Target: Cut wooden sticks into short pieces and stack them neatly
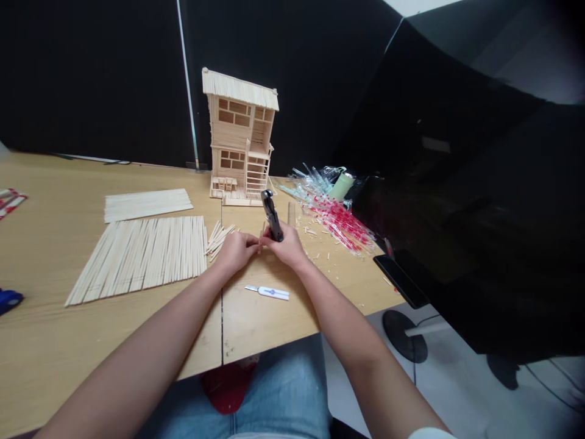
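Observation:
My right hand (284, 242) is closed on a dark metal tool (272, 216), which points up and away from me. Beside it, my left hand (238, 250) has its fingers pinched on something small, and the fingertips of both hands nearly meet. What lies between them is too small to make out. Short wooden sticks (219, 240) lie in a loose pile just left of my left hand. A white craft knife (273, 293) with its blade out rests on the table (256, 329) nearer to me. Behind my hands stands a two-storey model house (237, 137) made of sticks.
Rows of long sticks (146, 253) and a pale stick panel (148, 205) lie at the left. Clear and red plastic wrappers (340, 222), a green cylinder (341, 185) and a black phone-like slab (401, 281) are at the right. Something blue (9, 300) sits far left.

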Motion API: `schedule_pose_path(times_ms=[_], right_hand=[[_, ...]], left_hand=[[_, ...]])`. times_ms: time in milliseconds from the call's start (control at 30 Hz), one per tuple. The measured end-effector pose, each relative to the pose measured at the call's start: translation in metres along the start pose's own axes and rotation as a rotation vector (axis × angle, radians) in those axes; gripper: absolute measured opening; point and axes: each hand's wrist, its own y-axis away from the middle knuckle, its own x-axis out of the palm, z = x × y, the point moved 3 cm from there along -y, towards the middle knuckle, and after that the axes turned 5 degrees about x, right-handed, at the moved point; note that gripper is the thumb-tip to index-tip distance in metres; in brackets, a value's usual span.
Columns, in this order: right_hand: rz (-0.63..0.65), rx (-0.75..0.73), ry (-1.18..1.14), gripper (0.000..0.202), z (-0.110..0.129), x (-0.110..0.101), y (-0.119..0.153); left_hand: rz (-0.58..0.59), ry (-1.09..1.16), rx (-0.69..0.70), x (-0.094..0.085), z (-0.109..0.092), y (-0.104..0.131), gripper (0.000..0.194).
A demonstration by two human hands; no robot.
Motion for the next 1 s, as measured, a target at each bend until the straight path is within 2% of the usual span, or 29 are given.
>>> schedule_pose_path(times_ms=[267,533,600,667,800,900,1000], right_hand=[[-0.010,-0.002,-0.002,0.017,-0.002,0.002,-0.001],[0.011,0.057,-0.238,0.026,-0.003,0.005,-0.003],[0.006,0.059,-0.220,0.026,0.001,0.001,-0.003],[-0.038,0.079,-0.068,0.025,0.007,-0.008,-0.002],[-0.096,0.221,0.411,0.032,0.019,-0.034,0.007],[-0.039,0.291,0.690,0.039,0.026,-0.045,0.019],[0.064,0.310,0.812,0.044,0.027,-0.044,0.031]], left_hand=[[-0.006,-0.027,0.024,0.000,0.000,-0.001,0.018],[-0.019,0.081,0.025,0.000,0.000,-0.002,0.024],[-0.015,0.058,0.042,-0.002,-0.002,-0.002,0.025],[-0.009,0.024,0.048,-0.004,-0.004,-0.002,0.026],[-0.005,-0.005,0.023,-0.010,-0.004,-0.001,0.025],[-0.006,-0.038,0.010,-0.012,-0.003,-0.002,0.024],[0.005,-0.091,0.029,-0.012,-0.006,-0.003,0.025]])
